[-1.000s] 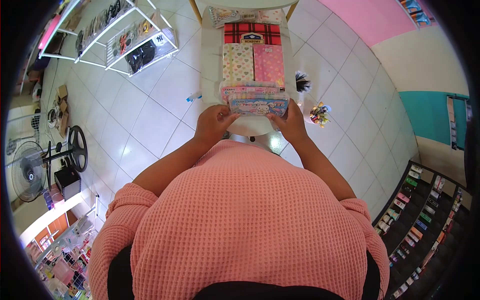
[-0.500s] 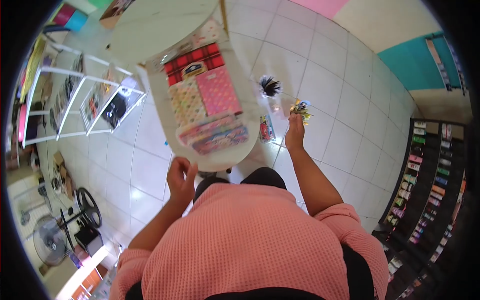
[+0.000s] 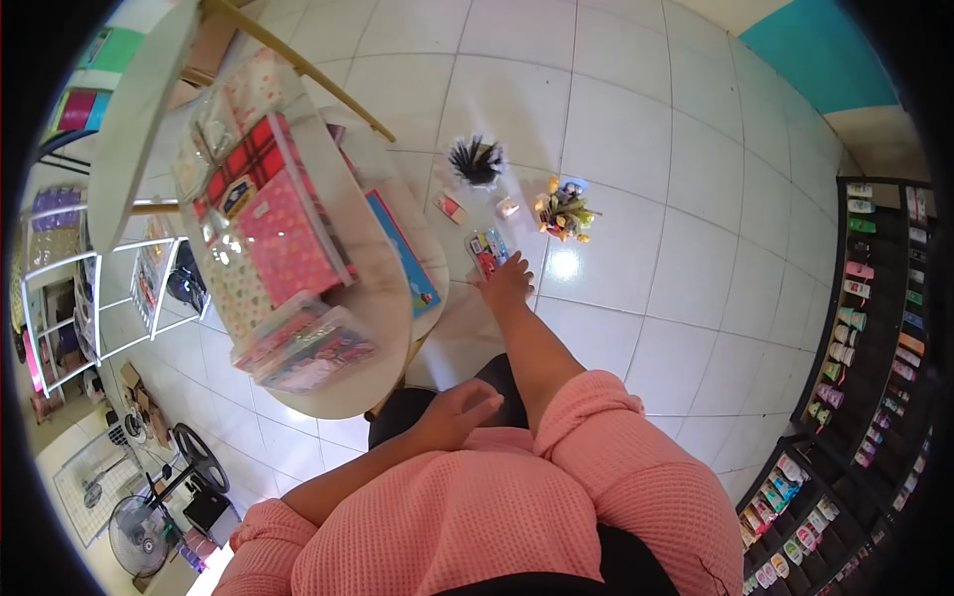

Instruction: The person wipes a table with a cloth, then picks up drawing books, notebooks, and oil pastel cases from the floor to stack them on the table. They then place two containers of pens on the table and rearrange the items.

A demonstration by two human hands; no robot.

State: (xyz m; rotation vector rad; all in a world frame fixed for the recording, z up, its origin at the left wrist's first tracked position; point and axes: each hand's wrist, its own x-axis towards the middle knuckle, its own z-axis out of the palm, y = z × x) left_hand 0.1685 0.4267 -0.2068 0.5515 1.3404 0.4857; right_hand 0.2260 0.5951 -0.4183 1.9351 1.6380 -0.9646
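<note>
My right hand (image 3: 509, 281) reaches down to a colourful flat packet (image 3: 488, 250). Its thumb and fingers are apart at the packet's near edge, and no firm grip shows. Beyond it stand a cup-like bunch of black-tipped sticks (image 3: 476, 162) and a bunch of slim items with bright, figure-like tops (image 3: 564, 211). Between these bunches sits a small pale item (image 3: 508, 207), with a small red-and-white packet (image 3: 451, 207) to its left. In front of my lap, my left hand (image 3: 459, 415) is loosely bent, fingers apart from the thumb, with nothing visible in it.
At left, a marble-look table (image 3: 383, 363) bears patterned packs and clear pouches; a blue-edged flat item (image 3: 405, 253) lies on a lower level. A white wire rack (image 3: 124, 343) and a fan (image 3: 139, 533) stand farther left. Dark display shelves (image 3: 874, 338) line the right.
My right hand has let go of the bright-topped bunch and moved to the colourful packet. My left hand has come in front of my lap. The view has turned and shifted right.
</note>
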